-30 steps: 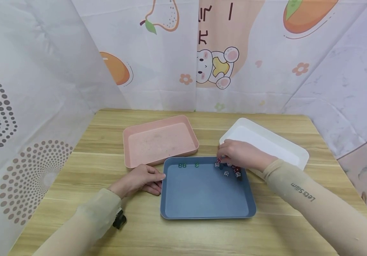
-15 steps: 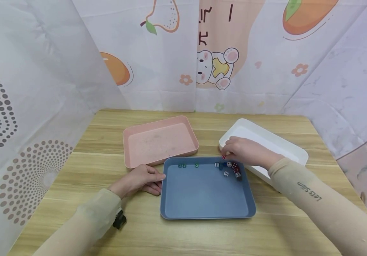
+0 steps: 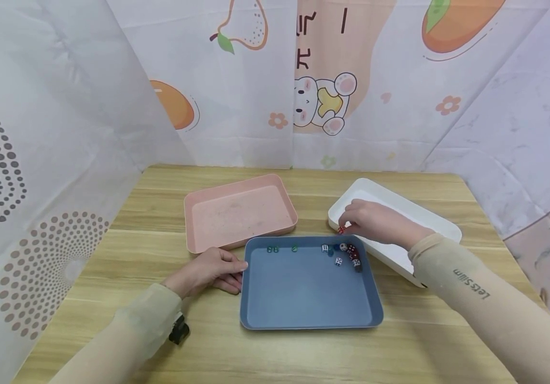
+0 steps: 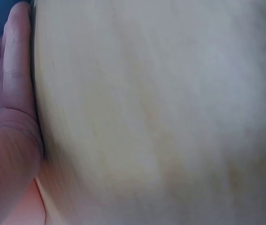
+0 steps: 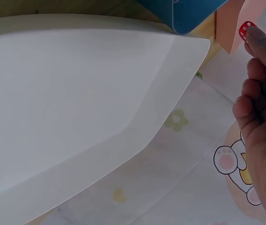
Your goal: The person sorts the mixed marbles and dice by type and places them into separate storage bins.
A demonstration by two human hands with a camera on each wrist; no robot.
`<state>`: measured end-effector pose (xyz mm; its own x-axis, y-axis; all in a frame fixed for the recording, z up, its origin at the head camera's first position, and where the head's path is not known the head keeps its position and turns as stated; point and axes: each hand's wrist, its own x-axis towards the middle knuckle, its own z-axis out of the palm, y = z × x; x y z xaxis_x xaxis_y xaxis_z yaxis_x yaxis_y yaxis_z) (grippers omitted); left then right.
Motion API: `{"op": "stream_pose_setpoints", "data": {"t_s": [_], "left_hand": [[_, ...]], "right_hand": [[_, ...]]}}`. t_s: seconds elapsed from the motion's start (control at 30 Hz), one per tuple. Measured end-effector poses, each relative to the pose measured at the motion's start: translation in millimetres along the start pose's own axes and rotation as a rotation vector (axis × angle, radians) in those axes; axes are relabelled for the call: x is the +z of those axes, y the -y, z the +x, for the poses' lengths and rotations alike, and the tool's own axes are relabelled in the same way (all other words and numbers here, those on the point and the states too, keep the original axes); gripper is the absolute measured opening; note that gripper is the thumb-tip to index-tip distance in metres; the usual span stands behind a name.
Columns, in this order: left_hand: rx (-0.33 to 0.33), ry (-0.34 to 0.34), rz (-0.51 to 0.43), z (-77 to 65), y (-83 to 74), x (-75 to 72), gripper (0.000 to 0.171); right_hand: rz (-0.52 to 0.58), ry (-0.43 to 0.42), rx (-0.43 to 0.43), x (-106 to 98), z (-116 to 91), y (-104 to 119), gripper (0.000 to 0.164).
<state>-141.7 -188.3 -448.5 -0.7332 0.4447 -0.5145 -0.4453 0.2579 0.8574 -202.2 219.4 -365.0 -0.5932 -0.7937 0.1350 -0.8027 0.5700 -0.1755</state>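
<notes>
In the head view my right hand (image 3: 371,218) pinches a red die (image 3: 341,230) between thumb and fingertips, above the near left edge of the white tray (image 3: 443,224). The right wrist view shows the white pips of this red die (image 5: 247,31) at the thumb tip. Below lies the blue tray (image 3: 310,298), with white dice (image 3: 339,261), dark red dice (image 3: 352,250) and small blue pieces (image 3: 336,247) in its far right corner. Several green glassy pieces (image 3: 295,248) lie along its far wall. My left hand (image 3: 209,270) rests at the blue tray's left side, thumb touching the rim.
A pink tray (image 3: 241,213) stands behind the blue one, to the left. All trays stand on a wood-grain table (image 3: 207,346). Printed curtains (image 3: 236,106) hang behind the table. A black object (image 3: 179,329) shows by the left wrist.
My right hand has lifted the red die out of the blue tray's far right corner and moved it away and slightly right, toward the white tray. The left hand has stayed in place.
</notes>
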Motion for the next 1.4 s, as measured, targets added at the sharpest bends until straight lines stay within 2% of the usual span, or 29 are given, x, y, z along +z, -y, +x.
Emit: {"op": "stream_pose_setpoints", "data": {"t_s": [0.47,0.9,1.1,1.4], "left_hand": [[-0.034,-0.018,-0.052,-2.3,-2.1,3.0,0.030],[-0.041,-0.024,-0.045,-3.8,-5.4,3.8,0.031],[-0.043,-0.047,-0.055,-4.8,-5.4,4.1,0.033],[-0.037,-0.083,-0.061,-7.6,-5.4,8.1,0.034]], "right_hand": [[0.030,0.027,0.092,-8.0,-10.8,-13.0,0.013],[0.038,0.068,0.182,-10.4,-22.0,-28.8,0.014],[0.047,0.096,0.217,-11.6,-26.8,-34.5,0.015],[0.058,0.088,0.235,-9.0,-33.8,-42.9,0.014]]}}
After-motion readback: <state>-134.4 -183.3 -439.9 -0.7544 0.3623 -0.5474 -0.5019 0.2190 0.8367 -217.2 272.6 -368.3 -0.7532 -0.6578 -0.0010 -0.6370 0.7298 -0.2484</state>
